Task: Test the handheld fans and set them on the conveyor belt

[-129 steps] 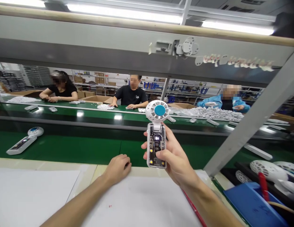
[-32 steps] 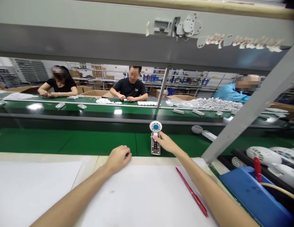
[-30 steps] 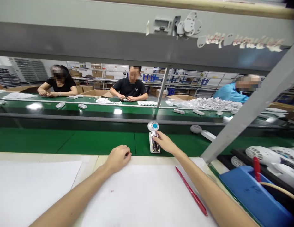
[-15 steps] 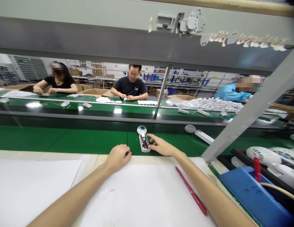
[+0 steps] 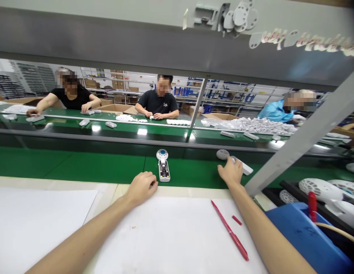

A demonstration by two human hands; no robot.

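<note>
On the green belt lies an opened white handheld fan (image 5: pixel 164 173), its circuit board showing in the handle and a blue disc in its round head. My left hand (image 5: pixel 142 187) rests at the belt's near edge, just beside that fan, fingers curled in and no object visible in them. Further right, my right hand (image 5: pixel 231 172) reaches over the belt to a second white handheld fan (image 5: pixel 245 168). Its fingertips are at the neck of this fan, thumb spread to the left. Whether they press on it I cannot tell.
White paper (image 5: pixel 177 232) covers the near table, with a red pen (image 5: pixel 230 231) and a small red piece (image 5: pixel 236 220) on it. A blue bin (image 5: pixel 305 228) and white fan parts (image 5: pixel 319 188) stand right, beyond a slanted metal post (image 5: pixel 302 129). Several co-workers sit across the line.
My right hand has left the opened fan and moved right to the second fan. My left hand stays in place. The opened fan now sits slightly further left in view.
</note>
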